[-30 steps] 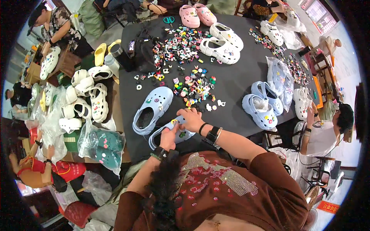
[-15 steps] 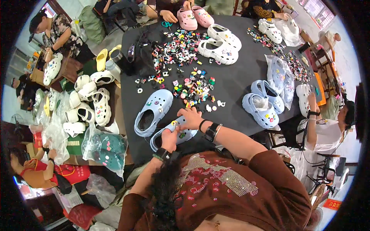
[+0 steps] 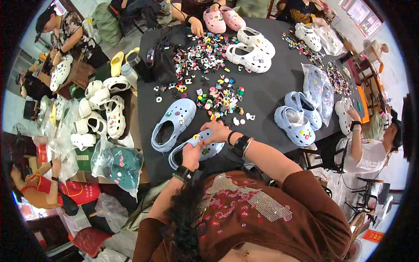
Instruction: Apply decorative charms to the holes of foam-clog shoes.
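Blue clog [image 3: 205,148] apparently in both grips

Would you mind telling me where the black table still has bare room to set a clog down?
The widest bare patch of the black table lies between the small charms, the white clogs and the pale-blue pair. The upper middle is crowded with charms.

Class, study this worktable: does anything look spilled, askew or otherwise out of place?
Nothing looks damaged. Small colourful charms lie scattered loose across the black table, not in a container. Both hands, left hand and right hand, hold a light-blue clog beside its mate.
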`<state>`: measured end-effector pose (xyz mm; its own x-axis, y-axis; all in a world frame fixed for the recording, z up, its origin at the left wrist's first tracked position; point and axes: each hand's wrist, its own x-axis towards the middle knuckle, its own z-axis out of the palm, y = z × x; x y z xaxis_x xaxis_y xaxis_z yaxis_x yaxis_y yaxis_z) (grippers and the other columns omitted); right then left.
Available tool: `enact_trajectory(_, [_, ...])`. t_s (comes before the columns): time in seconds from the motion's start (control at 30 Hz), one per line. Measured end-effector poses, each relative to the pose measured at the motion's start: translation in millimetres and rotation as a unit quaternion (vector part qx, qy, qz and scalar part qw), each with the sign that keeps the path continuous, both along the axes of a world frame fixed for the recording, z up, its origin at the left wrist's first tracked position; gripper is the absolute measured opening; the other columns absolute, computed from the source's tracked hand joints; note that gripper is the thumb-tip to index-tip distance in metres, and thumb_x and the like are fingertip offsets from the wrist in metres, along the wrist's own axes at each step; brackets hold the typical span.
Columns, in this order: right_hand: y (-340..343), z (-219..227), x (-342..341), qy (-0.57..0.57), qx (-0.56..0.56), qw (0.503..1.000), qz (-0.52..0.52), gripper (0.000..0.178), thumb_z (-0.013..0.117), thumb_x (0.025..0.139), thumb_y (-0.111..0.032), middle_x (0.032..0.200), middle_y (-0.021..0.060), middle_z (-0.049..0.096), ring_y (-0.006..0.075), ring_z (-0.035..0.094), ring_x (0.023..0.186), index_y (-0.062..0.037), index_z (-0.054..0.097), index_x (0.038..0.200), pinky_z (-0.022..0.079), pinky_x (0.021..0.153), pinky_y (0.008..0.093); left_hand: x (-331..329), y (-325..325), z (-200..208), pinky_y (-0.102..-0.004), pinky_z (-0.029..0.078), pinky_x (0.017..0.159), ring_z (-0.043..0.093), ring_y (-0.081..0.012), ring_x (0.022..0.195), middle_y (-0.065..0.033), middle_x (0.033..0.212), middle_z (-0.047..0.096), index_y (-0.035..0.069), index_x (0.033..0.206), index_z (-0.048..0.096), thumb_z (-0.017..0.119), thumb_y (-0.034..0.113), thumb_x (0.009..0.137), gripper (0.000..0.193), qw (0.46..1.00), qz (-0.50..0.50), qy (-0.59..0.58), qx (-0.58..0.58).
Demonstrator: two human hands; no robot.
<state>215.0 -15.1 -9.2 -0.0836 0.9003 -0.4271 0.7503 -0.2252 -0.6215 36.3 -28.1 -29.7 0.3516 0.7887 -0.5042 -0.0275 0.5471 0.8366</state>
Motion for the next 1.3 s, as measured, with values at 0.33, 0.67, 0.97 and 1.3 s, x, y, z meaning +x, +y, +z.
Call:
enact_trajectory(0.33, [-7.0, 4.7, -16.4, -0.031, 0.033, 0.998, -0.042, 0.059, 0.081, 0.054, -0.039, 0.109, 0.0046, 0.055, 0.0327, 0.044, 0.111, -0.0257, 0.06, 0.107, 0.036, 0.087, 0.051, -1.9, 0.4, 0.1, -0.0276, 0.043, 0.078, 0.057, -0.0118, 0.089, -0.002, 0.1, 0.063, 0.0, 0.112, 0.059, 0.056, 0.007, 0.091, 0.022, 0.998, 0.008, -0.002, -0.06])
enact_trajectory(0.67, [-2.8, -15.5, -0.5, 0.071, 0.1, 0.992, -0.012, 0.06, 0.083, 0.055, -0.032, 0.109, 0.0055, 0.058, 0.0298, 0.048, 0.111, -0.0194, 0.057, 0.107, 0.037, 0.09, 0.0515, -2.2, 3.7, -0.6, -0.0272, 0.045, 0.076, 0.059, -0.0118, 0.087, -0.0034, 0.099, 0.064, -0.001, 0.109, 0.061, 0.062, 0.005, 0.086, 0.024, 1.0, -0.016, -0.003, -0.017])
enact_trajectory(0.97, [-1.2, 3.0, 10.2, 0.116, 0.042, 0.992, -0.016, 0.069, 0.082, 0.055, -0.032, 0.113, 0.0082, 0.063, 0.0281, 0.054, 0.109, -0.0092, 0.057, 0.116, 0.041, 0.097, 0.0382, 0.2, -1.9, 3.9, -0.0258, 0.044, 0.069, 0.059, -0.0112, 0.08, -0.0013, 0.091, 0.066, 0.001, 0.1, 0.065, 0.065, 0.007, 0.084, 0.017, 0.997, -0.021, 0.066, 0.034])
enact_trajectory(1.3, [-2.3, 11.4, 1.0, 0.042, 0.018, 0.999, -0.024, 0.073, 0.082, 0.05, -0.039, 0.113, 0.0056, 0.062, 0.0288, 0.051, 0.11, -0.0121, 0.058, 0.114, 0.041, 0.093, 0.0393, -3.6, -0.1, 10.3, -0.0263, 0.044, 0.069, 0.058, -0.0106, 0.079, -0.0006, 0.091, 0.065, 0.001, 0.099, 0.064, 0.062, 0.005, 0.082, 0.018, 0.994, -0.06, 0.074, 0.047])
